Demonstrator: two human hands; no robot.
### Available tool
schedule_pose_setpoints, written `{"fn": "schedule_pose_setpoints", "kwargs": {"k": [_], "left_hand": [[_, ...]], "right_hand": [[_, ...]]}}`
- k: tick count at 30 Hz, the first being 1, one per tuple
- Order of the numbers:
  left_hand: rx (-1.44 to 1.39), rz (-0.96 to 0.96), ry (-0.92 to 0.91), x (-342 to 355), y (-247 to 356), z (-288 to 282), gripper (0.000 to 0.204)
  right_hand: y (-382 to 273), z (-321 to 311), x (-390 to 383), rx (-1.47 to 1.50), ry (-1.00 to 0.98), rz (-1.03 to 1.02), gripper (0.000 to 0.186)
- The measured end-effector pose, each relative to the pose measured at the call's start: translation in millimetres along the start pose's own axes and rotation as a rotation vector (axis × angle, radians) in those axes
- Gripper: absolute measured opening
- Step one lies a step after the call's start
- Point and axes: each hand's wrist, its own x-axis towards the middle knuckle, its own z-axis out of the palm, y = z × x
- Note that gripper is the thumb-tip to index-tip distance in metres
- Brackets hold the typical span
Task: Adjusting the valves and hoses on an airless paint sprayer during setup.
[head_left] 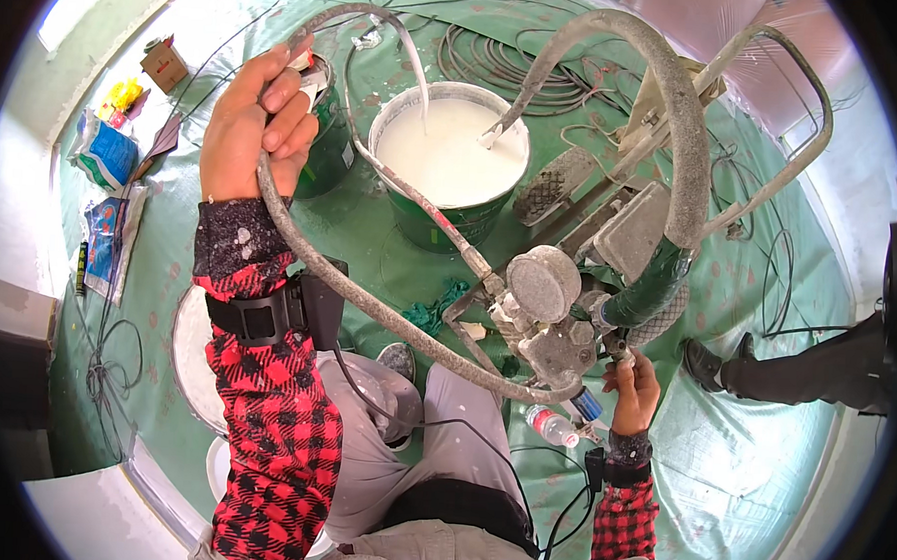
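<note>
My left hand, raised at the upper left, is closed around a grey, paint-crusted hose. This hose loops down to a paint sprayer pump. Above the hand, a hose curves over to a green bucket of white liquid; its whitish lower part reaches the liquid, and I cannot tell hose from stream there. A thicker suction hose arches from the pump, its end dipping into the same bucket. At the pump's right side, my right hand grips a small fitting below the green-wrapped hose joint.
Another green bucket stands behind my left hand. Plastic bags and a small box lie at left. A water bottle is near my right wrist. Coiled hose lies on green sheeting. Someone's leg shows at right.
</note>
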Motion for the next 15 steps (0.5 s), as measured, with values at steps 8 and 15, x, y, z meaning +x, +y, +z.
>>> {"fn": "schedule_pose_setpoints", "kwargs": {"k": [8, 15], "left_hand": [[-0.019, -0.007, -0.001, 0.0, -0.4, -1.4, 0.02], [-0.007, -0.008, -0.016, 3.6, -1.5, -4.1, 0.016]], "right_hand": [[7.3, -13.1, 4.7, 0.056, -0.073, 0.102, 0.035], [1.6, -1.8, 1.0, 0.087, -0.043, 0.034, 0.036]]}}
